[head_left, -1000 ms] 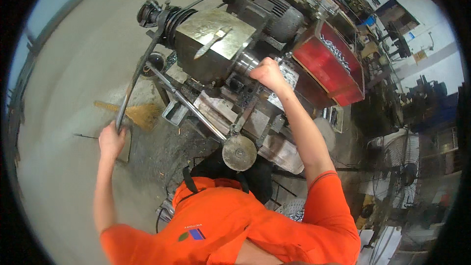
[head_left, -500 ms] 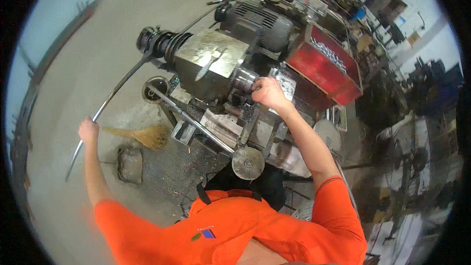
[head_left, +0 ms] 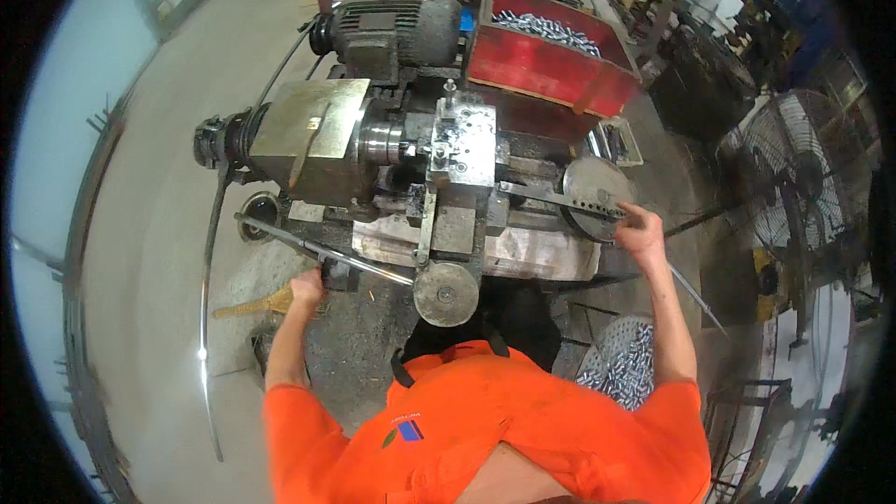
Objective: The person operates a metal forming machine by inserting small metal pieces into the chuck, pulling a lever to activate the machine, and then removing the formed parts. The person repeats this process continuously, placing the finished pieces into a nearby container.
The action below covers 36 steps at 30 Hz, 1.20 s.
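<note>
My left hand (head_left: 307, 288) is closed beside a small dark box (head_left: 339, 275) at the machine's front left; what its fingers hold, if anything, is hidden. My right hand (head_left: 639, 227) closes at the outer end of a flat metal bar with holes (head_left: 560, 198), its index finger lying along the bar. That bar runs left to the bright metal tool block (head_left: 471, 145), which faces the round steel spindle (head_left: 381, 143). A long bent metal rod (head_left: 204, 317) hangs untouched at the left. Between my hands, a shiny handle (head_left: 345, 259) reaches a round disc (head_left: 446, 294).
A red box (head_left: 551, 75) of small metal pieces stands behind the machine, beside a motor (head_left: 397, 33). Near my right arm is a basket of similar pieces (head_left: 621, 369). A large round plate (head_left: 597, 189) stands right, a fan (head_left: 803, 168) farther right, and a broom (head_left: 257, 303) lies left.
My left hand has let go of the long rod and moved right toward the machine. My right hand has left the spindle and moved right to the bar. The view has shifted.
</note>
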Tool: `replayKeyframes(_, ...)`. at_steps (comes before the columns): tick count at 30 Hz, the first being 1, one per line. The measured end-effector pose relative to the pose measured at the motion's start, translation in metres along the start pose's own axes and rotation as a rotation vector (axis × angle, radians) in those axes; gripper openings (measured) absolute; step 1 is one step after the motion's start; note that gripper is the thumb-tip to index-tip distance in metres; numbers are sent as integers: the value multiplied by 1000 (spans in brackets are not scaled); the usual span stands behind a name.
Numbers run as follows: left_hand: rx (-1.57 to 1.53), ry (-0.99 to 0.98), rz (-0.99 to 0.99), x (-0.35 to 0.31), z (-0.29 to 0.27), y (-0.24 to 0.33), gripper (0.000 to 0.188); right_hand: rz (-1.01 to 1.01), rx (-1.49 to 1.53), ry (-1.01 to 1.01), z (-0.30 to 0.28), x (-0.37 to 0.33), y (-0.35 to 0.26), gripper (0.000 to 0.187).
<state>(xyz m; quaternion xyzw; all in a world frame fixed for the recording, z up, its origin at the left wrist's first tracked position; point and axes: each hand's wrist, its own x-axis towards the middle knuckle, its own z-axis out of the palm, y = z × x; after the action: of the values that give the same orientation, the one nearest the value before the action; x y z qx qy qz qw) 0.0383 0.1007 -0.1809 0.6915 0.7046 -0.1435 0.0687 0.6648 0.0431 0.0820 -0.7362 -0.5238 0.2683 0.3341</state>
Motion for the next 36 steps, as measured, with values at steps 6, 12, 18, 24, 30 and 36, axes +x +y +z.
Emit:
replayKeyframes(6, 78, 15, -62, 2, -41, -16, 35, 68, -713, 238, -78, -29, 148, 64)
replayKeyframes(12, -1049, 197, -220, -10, -70, -62, 50, 436, -1042, 224, -113, -81, 265, 40)
replayKeyframes(18, -1491, 306, -374, -10, -144, -15, 46, 389, -973, 366, -73, -139, 265, 23)
replayKeyframes(24, -1587, 583, -277, 41, -84, -11, 36, 390, -220, 172, 24, -235, 233, 35)
replayKeyframes(30, -1486, 494, -334, 13, -119, 9, 38, 552, 278, 200, 54, -235, 117, 27)
replayKeyframes(36, -1511, 443, -324, 14, -118, 1, 41, 376, 311, 159, 57, -242, 126, 25)
